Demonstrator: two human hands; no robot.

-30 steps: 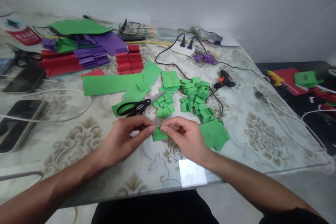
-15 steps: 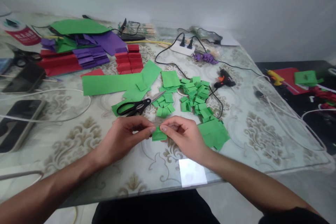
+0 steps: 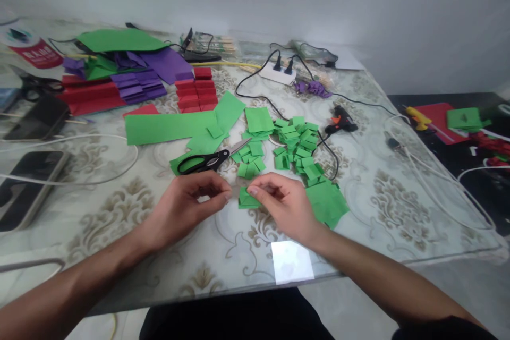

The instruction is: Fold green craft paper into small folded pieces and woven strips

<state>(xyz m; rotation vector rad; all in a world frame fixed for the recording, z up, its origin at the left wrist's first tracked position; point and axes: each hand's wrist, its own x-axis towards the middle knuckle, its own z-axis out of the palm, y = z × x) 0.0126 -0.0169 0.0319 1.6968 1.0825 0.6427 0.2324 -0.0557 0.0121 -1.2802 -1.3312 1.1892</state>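
Note:
A small folded piece of green paper (image 3: 247, 199) is pinched between the thumb and fingers of my right hand (image 3: 285, 204), just above the tabletop. To its left, my left hand (image 3: 197, 199) is closed in a pinch, its fingertips apart from the paper. Whatever those fingertips hold, if anything, is too small to make out. Black-handled scissors (image 3: 211, 160) lie beyond my left hand, blades pointing right. Small folded green paper pieces (image 3: 298, 141) form a loose heap beyond my right hand. Larger green sheets (image 3: 329, 202) lie beside my right wrist.
A black glue gun (image 3: 341, 119) and a white power strip (image 3: 278, 71) with cables stand further back. Folded red paper (image 3: 196, 93), purple paper (image 3: 139, 85) and a long green strip (image 3: 169, 127) lie left. Phones (image 3: 30, 188) and a red-white cup (image 3: 34, 48) occupy the far left.
My left hand has let go of the folded green paper and drawn slightly left. The paper has shifted a little right and up with my right hand.

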